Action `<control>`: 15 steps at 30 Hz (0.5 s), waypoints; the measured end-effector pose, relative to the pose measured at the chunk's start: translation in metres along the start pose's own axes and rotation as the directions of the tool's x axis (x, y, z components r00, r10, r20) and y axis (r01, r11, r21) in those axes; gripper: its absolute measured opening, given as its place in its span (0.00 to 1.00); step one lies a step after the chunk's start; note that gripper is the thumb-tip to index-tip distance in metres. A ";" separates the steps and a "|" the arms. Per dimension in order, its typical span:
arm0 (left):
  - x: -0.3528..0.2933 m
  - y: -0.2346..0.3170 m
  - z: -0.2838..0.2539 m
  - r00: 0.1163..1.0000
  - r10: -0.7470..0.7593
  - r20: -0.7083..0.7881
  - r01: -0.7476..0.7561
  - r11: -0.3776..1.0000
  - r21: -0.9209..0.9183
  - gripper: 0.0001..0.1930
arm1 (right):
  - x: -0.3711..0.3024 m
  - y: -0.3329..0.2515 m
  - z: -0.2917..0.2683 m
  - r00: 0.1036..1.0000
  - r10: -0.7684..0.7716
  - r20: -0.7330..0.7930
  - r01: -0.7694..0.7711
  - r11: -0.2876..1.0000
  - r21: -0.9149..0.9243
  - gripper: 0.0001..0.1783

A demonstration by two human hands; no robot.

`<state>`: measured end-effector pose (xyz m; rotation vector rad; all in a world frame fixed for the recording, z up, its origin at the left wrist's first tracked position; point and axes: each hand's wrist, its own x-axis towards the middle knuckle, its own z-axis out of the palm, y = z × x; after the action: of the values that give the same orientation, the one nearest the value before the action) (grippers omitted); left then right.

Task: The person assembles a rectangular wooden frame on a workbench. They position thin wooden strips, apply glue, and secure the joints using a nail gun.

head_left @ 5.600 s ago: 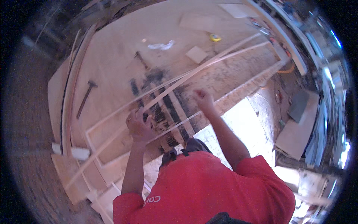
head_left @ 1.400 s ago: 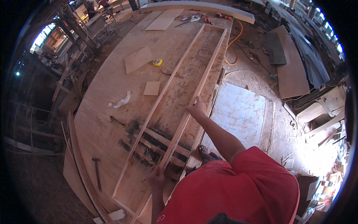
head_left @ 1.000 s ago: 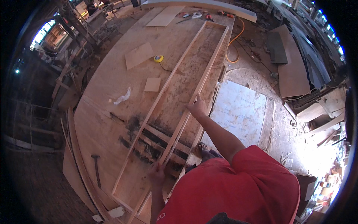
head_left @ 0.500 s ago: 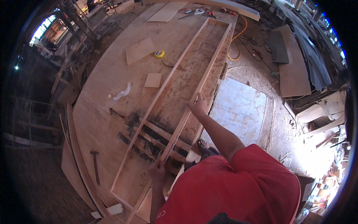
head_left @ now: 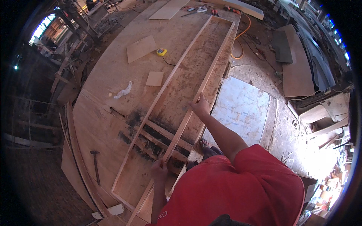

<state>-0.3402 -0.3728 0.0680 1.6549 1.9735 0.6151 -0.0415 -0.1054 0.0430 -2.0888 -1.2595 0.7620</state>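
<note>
A yellow tape measure [head_left: 161, 52] lies near a square board [head_left: 155, 78] on the desk [head_left: 100, 84]. A hammer [head_left: 96, 167] lies farther left, and an orange cord [head_left: 250, 24] curls past the desk's right edge.

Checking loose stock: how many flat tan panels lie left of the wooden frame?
3: a small square beside the wooden frame, a larger panel by the yellow tape measure, and a third panel farthest away. Others may be out of view.

Frame [head_left: 184, 125]: bare matt wood. Worktop [head_left: 113, 67]: stained, dull wood. Shirt [head_left: 233, 184]: matt cloth.
</note>
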 end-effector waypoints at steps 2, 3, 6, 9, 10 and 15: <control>0.000 0.001 0.000 1.000 -0.001 0.010 0.001 1.000 0.024 0.09 | 0.003 0.006 0.004 1.000 -0.019 -0.021 0.019 1.000 0.004 0.57; 0.000 0.003 -0.001 1.000 -0.004 0.013 0.003 0.999 0.037 0.09 | 0.004 0.006 0.005 1.000 -0.014 -0.019 0.014 1.000 0.006 0.57; 0.000 0.008 -0.005 1.000 0.007 0.002 -0.007 0.997 0.073 0.10 | 0.006 0.008 0.008 1.000 0.002 -0.026 -0.001 1.000 0.012 0.56; -0.003 0.020 -0.007 0.998 -0.060 0.007 0.058 0.989 0.137 0.10 | 0.005 0.008 0.008 0.999 0.001 -0.041 0.000 1.000 0.027 0.56; -0.005 0.019 -0.005 0.998 -0.063 0.006 0.062 0.988 0.143 0.10 | 0.003 0.007 0.007 0.999 -0.008 -0.038 0.009 0.999 0.041 0.55; -0.004 0.027 -0.002 0.998 -0.061 0.032 0.053 0.980 0.193 0.08 | 0.010 0.020 0.014 0.997 -0.018 -0.070 0.020 1.000 0.024 0.56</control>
<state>-0.3206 -0.3728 0.0867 1.7007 2.1009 0.3791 -0.0355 -0.1013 0.0174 -2.0625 -1.2246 0.6872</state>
